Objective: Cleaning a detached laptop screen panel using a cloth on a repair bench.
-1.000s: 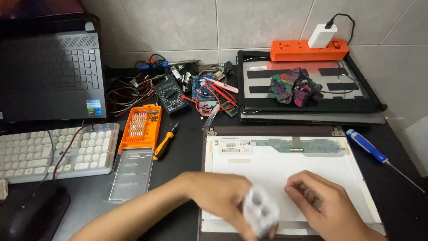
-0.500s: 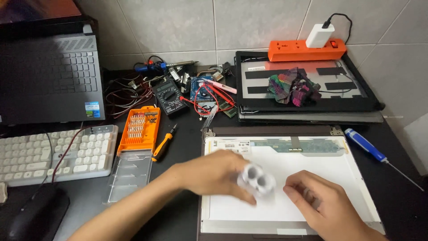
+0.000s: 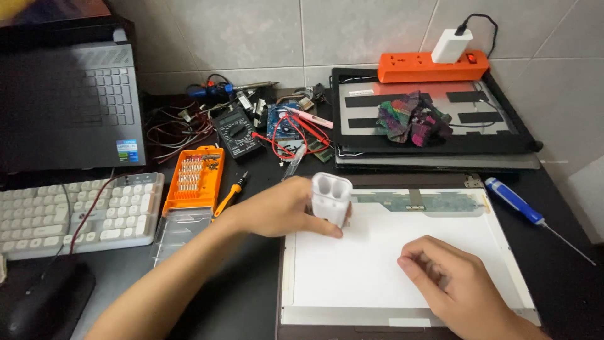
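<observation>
My left hand (image 3: pixel 277 206) grips a small white plastic case (image 3: pixel 331 198) with two round openings on top, held upright over the upper left corner of a white display panel (image 3: pixel 377 277). The panel lies flat on the dark desk in front of me, its back side up with a circuit strip (image 3: pixel 415 203) along the top edge. My right hand (image 3: pixel 450 277) rests on the panel's lower right area with its fingers curled in; whether it holds anything small is hidden.
An orange screwdriver bit set (image 3: pixel 195 178) and an orange-handled driver (image 3: pixel 229 194) lie left of the panel. A blue screwdriver (image 3: pixel 516 203) lies at the right. Behind are a multimeter (image 3: pixel 237 132), tangled wires (image 3: pixel 296 129), a laptop lid (image 3: pixel 503 129) with a cloth (image 3: pixel 412 119), and an orange power strip (image 3: pixel 434 65). White keyboard (image 3: pixel 75 211) at left.
My left hand has carried the white case up and to the left, from the panel's lower middle to its upper left corner. My right hand has barely moved.
</observation>
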